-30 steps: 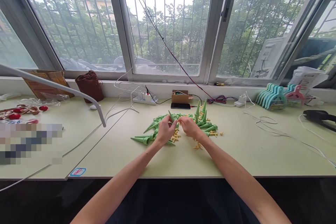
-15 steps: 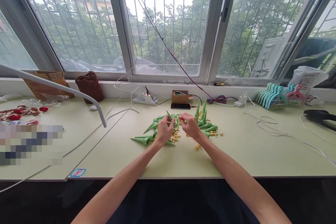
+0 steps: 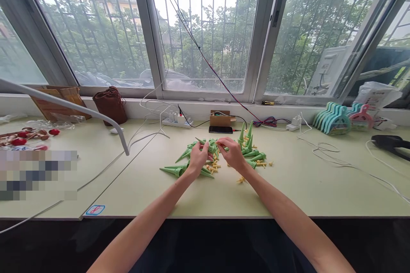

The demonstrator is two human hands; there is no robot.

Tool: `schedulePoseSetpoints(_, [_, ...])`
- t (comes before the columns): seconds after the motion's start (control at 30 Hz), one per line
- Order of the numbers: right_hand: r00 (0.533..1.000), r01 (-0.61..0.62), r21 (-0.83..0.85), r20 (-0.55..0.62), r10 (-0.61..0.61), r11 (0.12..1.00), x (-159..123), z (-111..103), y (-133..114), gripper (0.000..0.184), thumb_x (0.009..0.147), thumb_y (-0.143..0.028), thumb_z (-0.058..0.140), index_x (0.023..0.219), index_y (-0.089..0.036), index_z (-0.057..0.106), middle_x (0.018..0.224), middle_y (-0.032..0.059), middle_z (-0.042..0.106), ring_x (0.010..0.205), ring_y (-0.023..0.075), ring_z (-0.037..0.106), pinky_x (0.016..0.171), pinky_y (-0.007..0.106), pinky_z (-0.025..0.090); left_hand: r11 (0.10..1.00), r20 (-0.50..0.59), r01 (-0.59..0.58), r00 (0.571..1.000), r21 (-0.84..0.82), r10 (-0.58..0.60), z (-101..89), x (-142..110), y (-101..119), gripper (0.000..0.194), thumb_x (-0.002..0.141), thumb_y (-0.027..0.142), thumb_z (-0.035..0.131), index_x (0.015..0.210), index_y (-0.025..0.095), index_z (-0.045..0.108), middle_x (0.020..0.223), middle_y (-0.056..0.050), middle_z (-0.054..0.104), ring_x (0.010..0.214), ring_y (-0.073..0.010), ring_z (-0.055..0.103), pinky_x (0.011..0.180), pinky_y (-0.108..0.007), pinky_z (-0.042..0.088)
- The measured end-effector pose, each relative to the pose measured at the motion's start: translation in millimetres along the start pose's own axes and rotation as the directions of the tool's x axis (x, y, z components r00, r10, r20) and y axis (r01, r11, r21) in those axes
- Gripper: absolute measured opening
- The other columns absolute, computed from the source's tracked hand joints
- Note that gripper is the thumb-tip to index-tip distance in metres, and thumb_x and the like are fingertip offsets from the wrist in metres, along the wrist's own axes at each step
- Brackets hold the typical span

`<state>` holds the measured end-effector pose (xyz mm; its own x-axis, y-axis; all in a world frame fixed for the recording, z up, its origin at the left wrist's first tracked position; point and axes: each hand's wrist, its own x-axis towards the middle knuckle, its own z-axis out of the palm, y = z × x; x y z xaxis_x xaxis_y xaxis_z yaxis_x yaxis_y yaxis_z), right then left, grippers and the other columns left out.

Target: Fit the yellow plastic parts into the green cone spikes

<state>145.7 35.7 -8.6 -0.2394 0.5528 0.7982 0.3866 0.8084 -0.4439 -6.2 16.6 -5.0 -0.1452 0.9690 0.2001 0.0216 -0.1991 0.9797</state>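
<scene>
My left hand (image 3: 197,160) is closed around a green plastic watering spike (image 3: 200,140), whose pointed tip sticks out up and to the left above the thumb. Just to the right, my right hand (image 3: 232,152) pinches a small yellow plastic piece, mostly hidden by the fingertips. The two hands are close together but apart. Around them lie several more green spikes (image 3: 171,171), some on their sides. A few upright spikes (image 3: 250,142) stand behind my right hand. Small yellow valve-like pieces (image 3: 241,180) are scattered between and below the hands.
Behind the pile are a black phone (image 3: 220,129) and a small cardboard box (image 3: 221,119). A power strip (image 3: 177,123) and cables run along the window side. Teal hangers (image 3: 333,120) stand at the right; a grey curved bar (image 3: 109,120) hangs at the left.
My left hand has turned and shifted slightly left, and the held spike's tip now points more to the left and lower. My right hand stays nearly in place, still pinching.
</scene>
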Motion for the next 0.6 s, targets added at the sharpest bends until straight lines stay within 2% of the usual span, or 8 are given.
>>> schedulePoseSetpoints(0.3, [0.998,0.057,0.013,0.037,-0.057,0.998,-1.0,0.1,-5.7,0.014,0.090,-0.019,0.052,0.092,-0.020,0.066,0.093,0.0069,0.066,0.087,0.0167,0.062,0.080,0.029,0.051,1.000,0.006,-0.004,1.000,-0.004,0.004,0.6,0.0,-0.1,0.032,0.082,0.046,0.059,0.084,0.014,0.051,0.079,-0.003,0.056,0.052,-0.0130,0.063,0.046,-0.030,0.057])
schedulePoseSetpoints(0.6, [0.997,0.056,0.032,0.054,-0.058,0.998,-1.1,-1.7,-9.6,0.012,0.089,-0.020,0.053,0.091,-0.020,0.065,0.088,0.0054,0.065,0.080,0.0150,0.061,0.075,0.027,0.051,0.999,0.006,-0.036,0.999,0.006,0.036,-0.4,-0.4,0.0,0.037,0.078,0.051,0.062,0.080,0.015,0.052,0.073,-0.001,0.057,0.050,-0.0122,0.061,0.045,-0.028,0.055])
